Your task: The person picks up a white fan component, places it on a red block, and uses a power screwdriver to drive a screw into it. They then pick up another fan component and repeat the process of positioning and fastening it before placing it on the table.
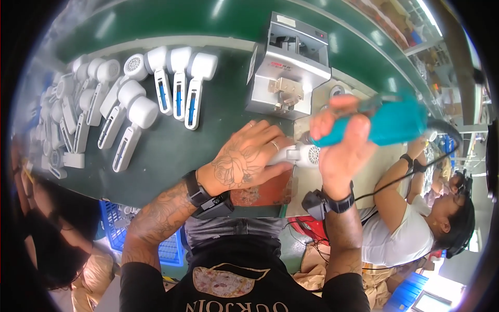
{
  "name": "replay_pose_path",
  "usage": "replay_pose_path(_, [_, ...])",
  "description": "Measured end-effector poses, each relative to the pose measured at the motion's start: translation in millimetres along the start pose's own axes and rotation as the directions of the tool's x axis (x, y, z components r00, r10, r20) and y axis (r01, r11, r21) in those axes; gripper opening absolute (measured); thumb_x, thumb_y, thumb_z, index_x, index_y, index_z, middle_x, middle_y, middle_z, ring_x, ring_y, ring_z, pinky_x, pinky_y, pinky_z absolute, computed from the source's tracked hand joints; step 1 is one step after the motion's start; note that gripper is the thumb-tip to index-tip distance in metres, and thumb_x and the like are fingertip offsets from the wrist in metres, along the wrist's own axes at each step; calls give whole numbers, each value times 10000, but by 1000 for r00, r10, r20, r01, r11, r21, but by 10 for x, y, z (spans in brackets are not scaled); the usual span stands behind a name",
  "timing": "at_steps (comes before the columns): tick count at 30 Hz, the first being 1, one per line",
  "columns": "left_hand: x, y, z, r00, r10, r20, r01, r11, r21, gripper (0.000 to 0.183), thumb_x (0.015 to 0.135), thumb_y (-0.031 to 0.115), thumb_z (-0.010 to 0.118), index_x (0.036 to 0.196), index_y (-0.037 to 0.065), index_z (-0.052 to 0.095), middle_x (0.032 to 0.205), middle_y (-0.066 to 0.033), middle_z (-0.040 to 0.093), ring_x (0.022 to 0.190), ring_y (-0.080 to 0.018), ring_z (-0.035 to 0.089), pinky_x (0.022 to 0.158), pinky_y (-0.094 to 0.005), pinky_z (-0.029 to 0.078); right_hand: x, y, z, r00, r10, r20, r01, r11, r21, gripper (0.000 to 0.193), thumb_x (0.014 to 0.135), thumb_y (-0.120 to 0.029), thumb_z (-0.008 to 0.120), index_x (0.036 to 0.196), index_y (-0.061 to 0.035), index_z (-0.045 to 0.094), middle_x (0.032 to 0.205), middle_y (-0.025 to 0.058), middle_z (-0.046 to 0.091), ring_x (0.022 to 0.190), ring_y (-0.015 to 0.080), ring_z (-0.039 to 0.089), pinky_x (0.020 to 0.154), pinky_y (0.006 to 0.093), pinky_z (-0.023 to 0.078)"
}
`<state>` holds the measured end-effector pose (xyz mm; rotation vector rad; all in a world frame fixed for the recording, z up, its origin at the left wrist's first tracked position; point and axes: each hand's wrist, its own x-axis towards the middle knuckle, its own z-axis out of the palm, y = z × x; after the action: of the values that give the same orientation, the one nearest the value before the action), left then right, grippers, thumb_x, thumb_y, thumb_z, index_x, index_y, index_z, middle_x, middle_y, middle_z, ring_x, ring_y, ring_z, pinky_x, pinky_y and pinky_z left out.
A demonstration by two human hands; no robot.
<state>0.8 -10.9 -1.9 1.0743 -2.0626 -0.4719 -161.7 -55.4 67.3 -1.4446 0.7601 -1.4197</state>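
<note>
My left hand [241,156] is closed around the handle of a white handheld device shaped like a hair dryer [311,154], pressing it to the bench. Its round grilled head points right; the hand hides most of the handle. In my right hand [343,143] is a teal electric screwdriver [392,124], tilted and blurred, its narrow end toward the left hand above the device. Whether its bit touches the device cannot be seen. Under my left wrist and fingers lies a reddish-brown pad [265,192].
Many similar white devices [194,88] lie at the left of the green bench [166,148], some handles showing blue strips. A grey metal machine [291,67] stands behind my hands. A co-worker [397,229] sits close on the right. A blue basket [110,226] sits below left.
</note>
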Motion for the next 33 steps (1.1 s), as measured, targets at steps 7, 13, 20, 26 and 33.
replay_pose_path(7, [11, 7, -10, 1000, -27, 12, 27, 999, -23, 392, 753, 245, 800, 1085, 80, 676, 992, -80, 632, 890, -291, 587, 816, -399, 479, -102, 24, -38, 998, 26, -54, -29, 998, -60, 596, 926, -545, 616, 1001, 35, 495, 678, 92, 530, 579, 195, 531, 535, 321, 440])
replay_pose_path(13, [4, -7, 32, 1000, -12, 6, 12, 999, -41, 394, 763, 251, 795, 1096, 82, 671, 1015, -77, 631, 911, -290, 592, 818, -409, 477, -169, 156, -82, 1000, 23, -12, -24, 999, -48, 532, 940, -514, 610, 967, 3, 485, 677, 90, 513, 574, 192, 512, 535, 325, 436])
replay_pose_path(20, [27, 19, 21, 1000, -24, 9, 24, 999, 32, 395, 766, 273, 795, 1086, 80, 668, 994, -74, 615, 905, -281, 583, 794, -417, 478, -153, 211, -86, 998, 58, 20, -59, 998, 29, 421, 985, -433, 560, 928, -25, 473, 665, 87, 500, 576, 183, 491, 549, 321, 439])
replay_pose_path(26, [6, -1, -7, 1000, -9, 6, 9, 1000, 0, 384, 778, 274, 785, 1082, 74, 663, 1004, -77, 614, 907, -286, 581, 796, -414, 480, -38, 121, -26, 991, 133, 2, -133, 987, -85, 452, 993, -441, 548, 996, 8, 501, 677, 80, 518, 603, 180, 518, 556, 320, 436])
replay_pose_path(33, [-54, 18, -36, 999, 17, -35, -16, 999, 30, 337, 822, 244, 697, 1097, 61, 629, 986, -91, 573, 948, -285, 544, 839, -398, 457, 446, 151, 313, 992, -110, -56, 101, 984, -144, 427, 1022, -403, 522, 1022, 24, 522, 706, 69, 547, 634, 181, 555, 592, 311, 458])
